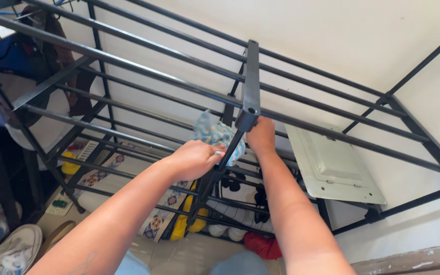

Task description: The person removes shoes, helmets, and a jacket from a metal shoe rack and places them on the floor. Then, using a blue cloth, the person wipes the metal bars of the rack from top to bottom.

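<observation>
Left hand pinches patterned cloth against rack post; right hand grips post.

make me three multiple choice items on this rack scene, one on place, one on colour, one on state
1. Where is the cloth?
A. in the left hand, against the post
B. on the floor
C. on the grey panel

2. What colour is the rack?
A. white
B. black
C. red

3. What is the right hand doing?
A. hanging free
B. holding a shoe
C. its grip closed on the rack just below the bracket

Answers:
1 A, the left hand presses the cloth at the post.
2 B, every bar is black.
3 C, its fingers wrap the frame there.
</observation>
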